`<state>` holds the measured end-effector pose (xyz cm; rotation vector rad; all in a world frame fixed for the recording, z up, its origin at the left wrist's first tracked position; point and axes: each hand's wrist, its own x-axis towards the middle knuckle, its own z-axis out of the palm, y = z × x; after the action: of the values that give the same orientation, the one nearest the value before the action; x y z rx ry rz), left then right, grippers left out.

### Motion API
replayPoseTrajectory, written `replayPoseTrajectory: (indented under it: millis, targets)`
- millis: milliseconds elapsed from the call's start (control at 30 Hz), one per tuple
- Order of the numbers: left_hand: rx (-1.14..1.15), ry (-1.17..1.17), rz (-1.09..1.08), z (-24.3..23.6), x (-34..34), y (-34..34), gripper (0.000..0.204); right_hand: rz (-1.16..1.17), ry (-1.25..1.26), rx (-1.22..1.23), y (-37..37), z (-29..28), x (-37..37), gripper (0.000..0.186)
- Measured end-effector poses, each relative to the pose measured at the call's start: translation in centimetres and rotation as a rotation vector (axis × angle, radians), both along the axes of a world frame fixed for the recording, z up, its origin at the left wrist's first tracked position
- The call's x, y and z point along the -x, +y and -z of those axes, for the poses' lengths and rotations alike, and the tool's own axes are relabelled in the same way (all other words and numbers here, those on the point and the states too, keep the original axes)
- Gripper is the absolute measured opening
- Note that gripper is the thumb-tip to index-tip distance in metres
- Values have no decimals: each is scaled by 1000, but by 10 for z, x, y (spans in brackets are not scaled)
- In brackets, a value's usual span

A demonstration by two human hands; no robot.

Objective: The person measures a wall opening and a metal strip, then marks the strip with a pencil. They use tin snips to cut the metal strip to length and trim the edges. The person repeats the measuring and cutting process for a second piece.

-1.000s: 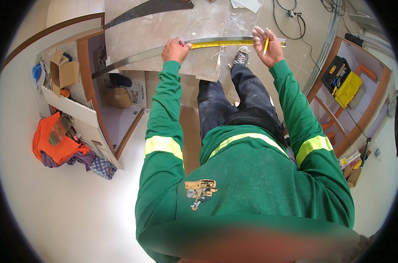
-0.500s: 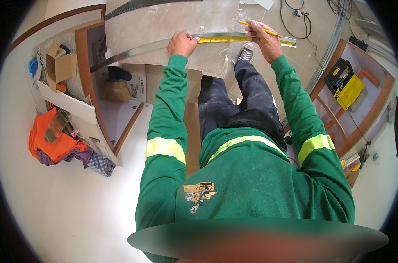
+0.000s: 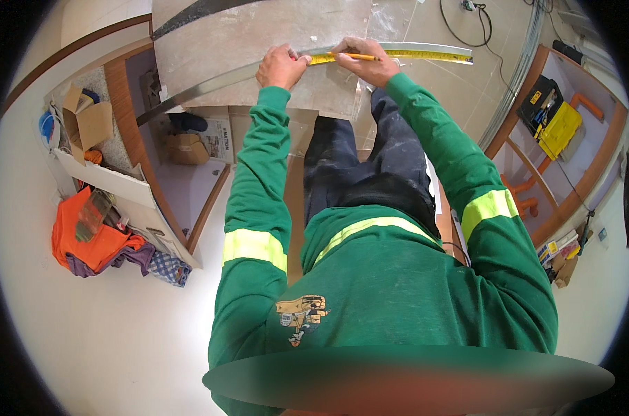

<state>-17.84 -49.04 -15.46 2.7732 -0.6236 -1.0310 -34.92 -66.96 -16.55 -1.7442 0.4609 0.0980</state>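
Observation:
A long grey metal profile [image 3: 210,86] lies across a dusty board [image 3: 238,41], its right end jutting past the board's edge. Along the profile runs a yellow tape measure blade [image 3: 425,55]. My left hand [image 3: 281,67] is closed on the tape measure at the blade's left end; its case is mostly hidden by the fingers. In my right hand [image 3: 370,66] is a yellow pencil [image 3: 352,56], pinched with its tip pointing left onto the tape and profile, a little way from my left hand.
At left, a cardboard box [image 3: 92,125] and orange clothing [image 3: 79,229] rest beside a wooden-edged opening. To the right, an open tool case with a yellow lid [image 3: 558,136] sits in a wooden-framed recess. A black cable [image 3: 486,28] loops on the tiled floor.
My right hand has moved left along the profile, bringing the pencil from above the strip down to the tape near my left hand. My left hand keeps its hold on the tape measure.

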Motion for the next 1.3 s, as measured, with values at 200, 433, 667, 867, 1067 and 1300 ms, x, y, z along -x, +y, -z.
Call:
replayPoseTrajectory:
  millis: [200, 433, 667, 867, 1067, 1300]
  targets:
    - [41, -22, 20, 4, 0, 5, 38, -37, 63, -15, 6, 23, -16, 30]
    - [70, -60, 22, 13, 3, 10, 47, -36, 50, 53, 9, 31, -15, 27]
    - [80, -76, 28, 18, 3, 11, 47, -56, 60, 77, 9, 33, -15, 25]
    - [73, -75, 32, 20, 3, 11, 46, -41, 3, 53, 9, 33, -14, 25]
    - [68, -72, 42, 17, 2, 10, 47, -44, 66, 68, 11, 31, -15, 27]
    - [46, -31, 13, 11, 2, 8, 37, -21, 59, 49, 13, 34, -16, 27]
